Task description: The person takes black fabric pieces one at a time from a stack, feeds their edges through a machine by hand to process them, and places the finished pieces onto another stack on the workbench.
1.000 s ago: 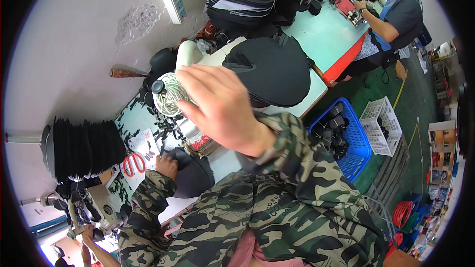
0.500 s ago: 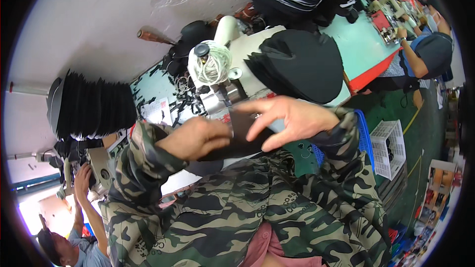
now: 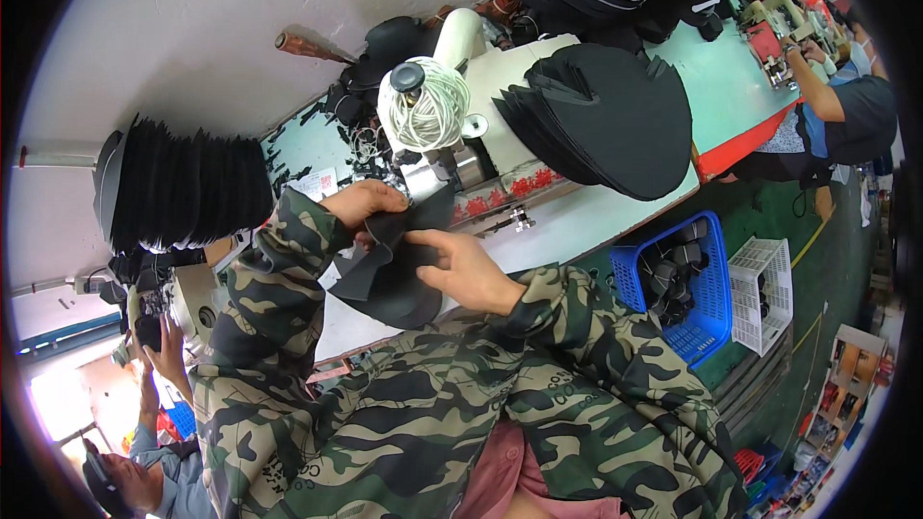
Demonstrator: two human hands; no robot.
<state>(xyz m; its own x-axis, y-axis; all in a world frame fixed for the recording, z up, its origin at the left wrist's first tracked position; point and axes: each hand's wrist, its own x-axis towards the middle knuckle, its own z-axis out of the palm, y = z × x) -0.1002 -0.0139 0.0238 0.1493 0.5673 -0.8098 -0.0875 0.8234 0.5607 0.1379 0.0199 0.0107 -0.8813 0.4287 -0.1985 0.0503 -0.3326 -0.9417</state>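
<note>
A dark, curved piece of black fabric (image 3: 358,276) is bent and partly folded between my hands at the front of the sewing machine (image 3: 505,120). The fingers of my left hand (image 3: 363,204) are closed on its upper edge, close to the needle area. From the right, my right hand (image 3: 469,271) lies against the fabric, index finger stretched out and thumb apart; its other fingers are partly hidden. A rounded black panel (image 3: 409,298) shows below the folded part, and I cannot tell if they are joined. White thread (image 3: 426,115) is wound on top of the machine.
Stacked black panels (image 3: 615,120) lie on the machine's right side; another stack (image 3: 187,183) stands at left. Black scraps litter the table behind. A blue basket (image 3: 719,312) of black pieces and a white crate (image 3: 760,293) stand on the floor. Co-workers sit left and right.
Both hands have moved left, the left one also up toward the needle. The left hand now grips the black fabric, and the spread right hand has come down onto it.
</note>
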